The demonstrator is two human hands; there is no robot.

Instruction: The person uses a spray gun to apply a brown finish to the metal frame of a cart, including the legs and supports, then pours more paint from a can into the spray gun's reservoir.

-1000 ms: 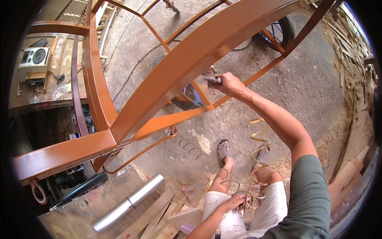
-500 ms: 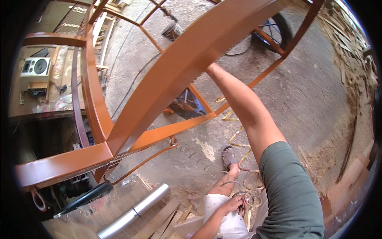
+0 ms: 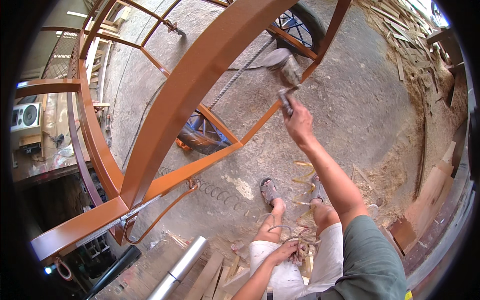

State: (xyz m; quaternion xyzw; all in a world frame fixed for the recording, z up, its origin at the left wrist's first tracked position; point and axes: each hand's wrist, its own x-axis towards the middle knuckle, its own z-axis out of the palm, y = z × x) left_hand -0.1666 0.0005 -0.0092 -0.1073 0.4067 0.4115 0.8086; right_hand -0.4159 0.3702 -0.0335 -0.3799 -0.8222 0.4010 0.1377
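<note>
My right hand (image 3: 300, 122) is closed round the handle of a spray gun (image 3: 289, 72), held to the right of the brown metal frame (image 3: 195, 75). The gun's metal cup is smeared with paint and blurred by motion. Down at my lap, my left hand (image 3: 285, 252) grips loops of a coiled air hose (image 3: 306, 239), whose yellowish coils (image 3: 302, 202) run up past my right foot. The frame's wide curved beam rises from the lower left to the top, glossy with brown paint.
Blue-spoked wheels (image 3: 202, 135) stand below the frame, with another wheel (image 3: 295, 25) at the top. A silver tube (image 3: 177, 270) and wooden planks (image 3: 207, 275) lie near me. Wood scraps (image 3: 395, 30) line the right; a white speaker (image 3: 27, 116) stands left.
My right hand has come out from behind the curved beam, bringing the spray gun into plain view on the right. The whole view has shifted; my left hand stays at my lap.
</note>
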